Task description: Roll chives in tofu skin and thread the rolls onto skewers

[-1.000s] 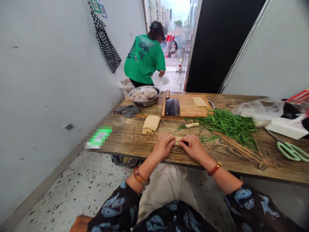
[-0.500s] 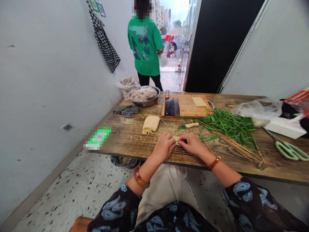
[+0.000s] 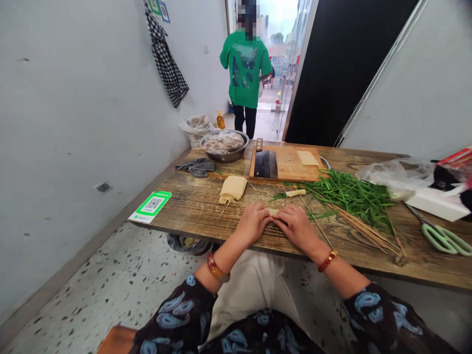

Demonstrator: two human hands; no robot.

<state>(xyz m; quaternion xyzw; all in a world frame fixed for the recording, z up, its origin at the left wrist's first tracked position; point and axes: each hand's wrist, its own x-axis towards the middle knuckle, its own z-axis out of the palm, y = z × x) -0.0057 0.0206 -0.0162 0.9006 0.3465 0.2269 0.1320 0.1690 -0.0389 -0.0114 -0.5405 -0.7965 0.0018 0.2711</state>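
Close to the table's front edge, my left hand (image 3: 254, 221) and my right hand (image 3: 296, 223) meet over a small beige tofu sheet (image 3: 272, 212). Both are closed on it, with fingertips pinching its near side; the fingers cover most of the sheet. Just beyond them lies a tofu roll (image 3: 296, 193) with green leaves sticking out of its left end. A folded stack of tofu sheets (image 3: 233, 189) sits ahead of my left hand. Right of my right hand are a heap of cut chives (image 3: 354, 194) and several thin wooden skewers (image 3: 363, 228).
A cleaver (image 3: 265, 163) and another tofu sheet (image 3: 307, 158) rest on a cutting board (image 3: 287, 169). A metal bowl (image 3: 226, 157) holds bagged food. Green-handled scissors (image 3: 444, 240) lie at right, a grey cloth (image 3: 197, 167) at left. A person in a green shirt (image 3: 246, 69) is by the doorway.
My right fingers have come down flatter and closer to my left ones on the tofu sheet. The person in green has moved farther off toward the doorway. The view has shifted slightly.
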